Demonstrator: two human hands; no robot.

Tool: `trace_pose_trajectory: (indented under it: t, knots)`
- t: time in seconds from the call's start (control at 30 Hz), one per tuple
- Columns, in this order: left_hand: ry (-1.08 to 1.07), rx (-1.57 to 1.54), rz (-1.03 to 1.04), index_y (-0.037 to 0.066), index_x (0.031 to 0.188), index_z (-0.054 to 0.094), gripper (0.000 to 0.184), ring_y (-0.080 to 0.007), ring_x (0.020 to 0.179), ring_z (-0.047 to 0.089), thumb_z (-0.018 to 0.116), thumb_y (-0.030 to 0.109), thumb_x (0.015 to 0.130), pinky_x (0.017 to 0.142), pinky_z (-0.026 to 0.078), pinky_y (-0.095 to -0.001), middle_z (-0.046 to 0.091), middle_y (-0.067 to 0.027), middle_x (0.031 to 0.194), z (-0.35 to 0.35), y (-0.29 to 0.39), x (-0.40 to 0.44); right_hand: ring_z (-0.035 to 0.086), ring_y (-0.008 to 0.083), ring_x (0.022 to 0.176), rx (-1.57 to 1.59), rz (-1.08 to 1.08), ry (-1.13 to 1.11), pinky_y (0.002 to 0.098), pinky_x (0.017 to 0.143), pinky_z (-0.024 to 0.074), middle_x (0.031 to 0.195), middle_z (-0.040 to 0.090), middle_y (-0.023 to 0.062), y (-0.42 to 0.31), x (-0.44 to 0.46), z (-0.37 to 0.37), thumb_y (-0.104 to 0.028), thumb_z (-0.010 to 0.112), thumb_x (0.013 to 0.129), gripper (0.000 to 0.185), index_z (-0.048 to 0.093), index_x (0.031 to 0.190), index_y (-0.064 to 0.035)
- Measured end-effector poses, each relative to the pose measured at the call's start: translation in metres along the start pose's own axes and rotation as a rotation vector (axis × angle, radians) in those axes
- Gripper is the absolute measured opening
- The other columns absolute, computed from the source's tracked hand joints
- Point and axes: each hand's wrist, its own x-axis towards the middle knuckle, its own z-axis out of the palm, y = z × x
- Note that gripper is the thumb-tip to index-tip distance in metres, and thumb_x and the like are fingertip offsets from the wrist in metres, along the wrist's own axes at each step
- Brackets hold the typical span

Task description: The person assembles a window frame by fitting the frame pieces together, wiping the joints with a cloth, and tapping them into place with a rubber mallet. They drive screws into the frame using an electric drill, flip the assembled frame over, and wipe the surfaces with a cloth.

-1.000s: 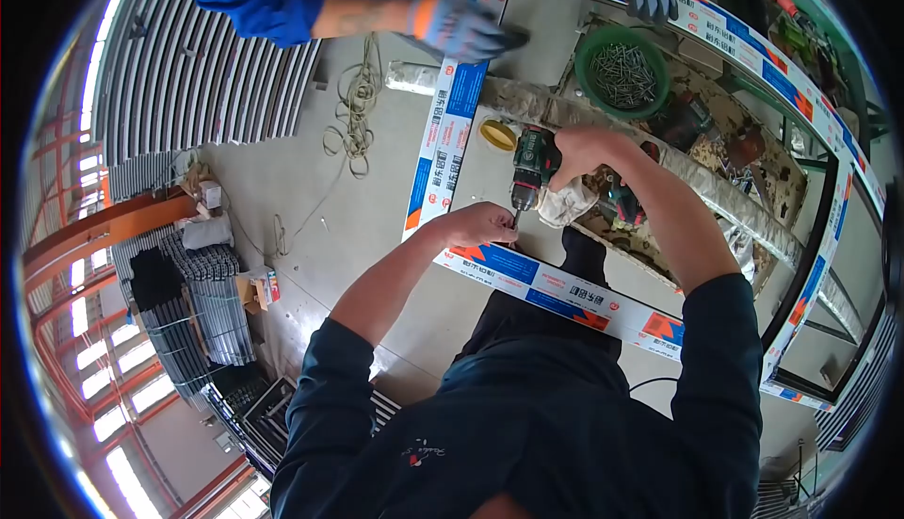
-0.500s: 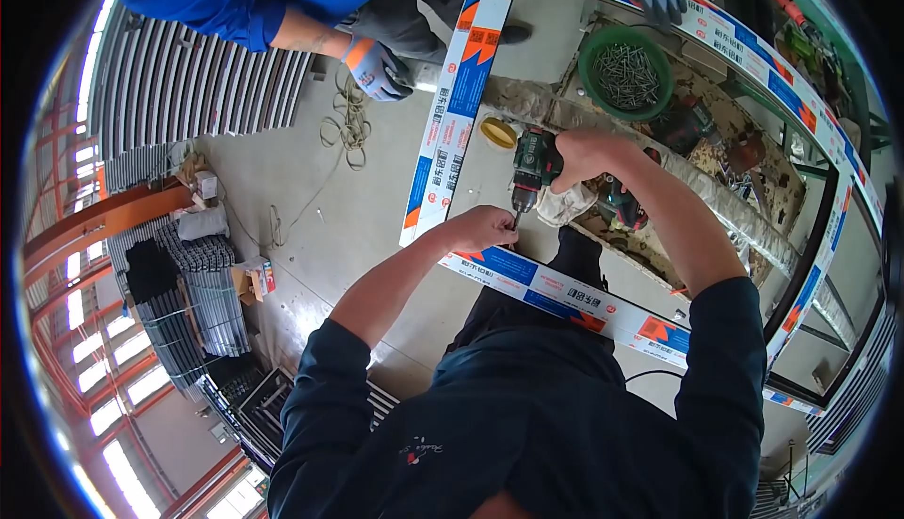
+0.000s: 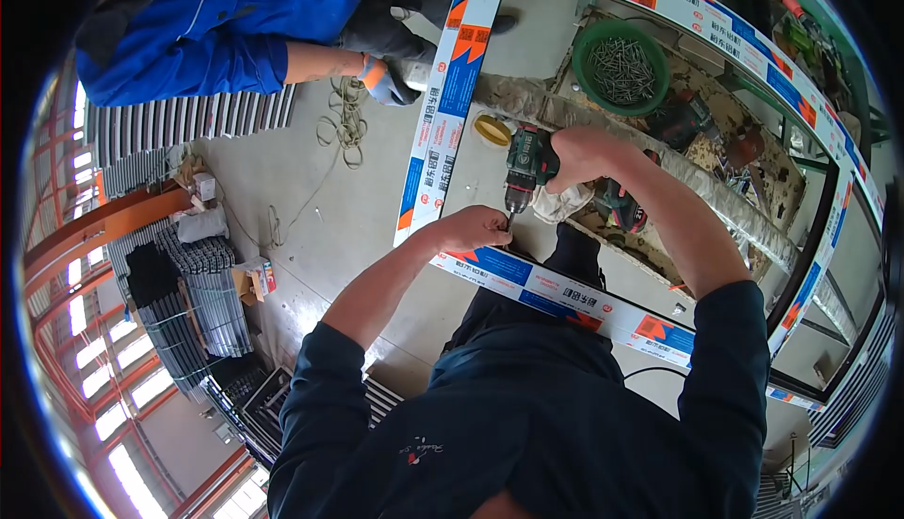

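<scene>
My right hand [image 3: 581, 158] is wrapped round the grip of a green and black drill [image 3: 529, 158], whose bit points down at the near left corner of a frame [image 3: 556, 288] covered in printed film. Close beside the bit, my left hand [image 3: 477, 228] is pinched at that corner; what its fingers hold is too small to make out. A white cloth or glove [image 3: 563, 204] lies just right of the drill's chuck. Beyond the drill is a round yellow-rimmed item [image 3: 492, 130].
A green bowl of screws [image 3: 621, 69] and another drill [image 3: 686, 121] rest on a worn tray [image 3: 791, 180]. A wrapped bar crosses beneath the frame. At the upper left, a co-worker's gloved hand [image 3: 388, 83] is beside the frame. Metal profiles [image 3: 202, 279] are stacked at the left.
The co-worker has moved left and bent lower, and their hands have left the frame. My hands and the drill have shifted slightly left, still together at the same corner.
</scene>
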Motion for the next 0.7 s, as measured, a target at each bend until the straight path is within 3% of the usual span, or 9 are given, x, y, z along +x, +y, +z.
trace_pose_trajectory:
  t: [0.1, 0.17, 0.23, 0.3, 0.4, 0.5, 0.53, 0.57, 0.7]
  knots:
    - [-0.044, 0.014, -0.003, 0.001, 0.099, 0.065, 0.03, -0.0116, 0.084, 0.062, 0.064, 0.03, 0.093, 0.077, 0.048, -0.0267, 0.069, -0.0043, 0.088, -0.005, -0.014, 0.007, 0.069, 0.0351, 0.077, -0.019, 0.013, 0.012, 0.0434, 0.071, 0.0553, 0.079, 0.069, 0.0193, -0.005, -0.004, -0.002, -0.039, 0.078, 0.061, 0.047, 0.069, 0.082, 0.0017]
    - [-0.002, -0.236, -0.034, 0.003, 0.112, 0.063, 0.035, -0.012, 0.095, 0.064, 0.059, 0.034, 0.096, 0.084, 0.05, -0.0272, 0.069, -0.0052, 0.098, -0.013, -0.007, 0.006, 0.069, 0.0357, 0.078, -0.021, 0.03, 0.021, 0.0443, 0.071, 0.0555, 0.079, 0.069, 0.0186, -0.01, -0.009, -0.006, -0.036, 0.077, 0.061, 0.041, 0.069, 0.081, -0.0002]
    - [0.033, -0.609, -0.059, 0.008, 0.135, 0.048, 0.06, -0.0154, 0.108, 0.062, 0.052, 0.054, 0.097, 0.092, 0.05, -0.0316, 0.064, -0.0088, 0.115, -0.026, 0.011, 0.011, 0.069, 0.0359, 0.079, -0.009, 0.014, 0.036, 0.0445, 0.071, 0.0556, 0.079, 0.069, 0.0187, -0.016, -0.016, -0.012, -0.034, 0.077, 0.061, 0.04, 0.069, 0.081, -0.0005]
    - [0.25, -0.835, 0.165, 0.007, 0.133, 0.042, 0.066, -0.0158, 0.091, 0.066, 0.051, 0.06, 0.095, 0.08, 0.054, -0.0316, 0.065, -0.0073, 0.105, -0.023, 0.027, 0.016, 0.069, 0.0362, 0.079, 0.006, 0.001, 0.044, 0.0447, 0.071, 0.0558, 0.079, 0.069, 0.0188, -0.018, -0.018, -0.011, -0.032, 0.077, 0.061, 0.038, 0.069, 0.081, -0.0007]
    - [0.397, -0.702, 0.201, 0.01, 0.135, 0.037, 0.071, -0.0175, 0.085, 0.068, 0.05, 0.065, 0.093, 0.072, 0.056, -0.031, 0.065, -0.0096, 0.104, -0.009, 0.051, 0.039, 0.069, 0.036, 0.079, 0.017, -0.04, 0.078, 0.0444, 0.071, 0.0561, 0.08, 0.069, 0.0185, -0.015, -0.02, -0.009, -0.03, 0.078, 0.061, 0.036, 0.069, 0.081, -0.0012]
    - [0.339, -0.89, 0.015, 0.009, 0.133, 0.038, 0.071, -0.0182, 0.079, 0.069, 0.05, 0.066, 0.092, 0.063, 0.054, -0.0295, 0.065, -0.0108, 0.101, 0.01, 0.048, 0.032, 0.069, 0.0355, 0.08, -0.009, 0.002, 0.094, 0.0442, 0.071, 0.0562, 0.081, 0.07, 0.0178, -0.014, -0.021, -0.01, -0.03, 0.078, 0.06, 0.036, 0.07, 0.081, -0.0019]
    - [0.38, -0.938, 0.019, 0.007, 0.126, 0.043, 0.07, -0.0158, 0.064, 0.064, 0.051, 0.067, 0.092, 0.051, 0.047, -0.0268, 0.062, -0.0081, 0.086, 0.02, 0.052, 0.029, 0.069, 0.0355, 0.08, 0.0, 0.028, 0.081, 0.0442, 0.071, 0.0563, 0.081, 0.07, 0.0178, -0.015, -0.022, -0.01, -0.03, 0.078, 0.06, 0.036, 0.07, 0.081, -0.0018]
    - [0.378, -0.94, 0.012, 0.007, 0.126, 0.043, 0.07, -0.0158, 0.064, 0.064, 0.051, 0.067, 0.092, 0.051, 0.047, -0.0268, 0.062, -0.0081, 0.086, 0.027, 0.043, 0.031, 0.069, 0.0354, 0.079, 0.011, 0.052, 0.066, 0.0441, 0.071, 0.0563, 0.081, 0.07, 0.0178, -0.015, -0.022, -0.009, -0.03, 0.078, 0.06, 0.036, 0.07, 0.081, -0.0018]
    - [0.37, -0.939, 0.062, 0.005, 0.106, 0.05, 0.065, -0.0076, 0.045, 0.035, 0.05, 0.069, 0.091, 0.041, 0.024, -0.0243, 0.042, 0.0008, 0.063, 0.046, 0.027, 0.032, 0.07, 0.0353, 0.079, 0.027, 0.074, 0.051, 0.0439, 0.072, 0.0564, 0.08, 0.07, 0.0181, -0.013, -0.023, -0.006, -0.031, 0.078, 0.061, 0.037, 0.07, 0.082, -0.0018]
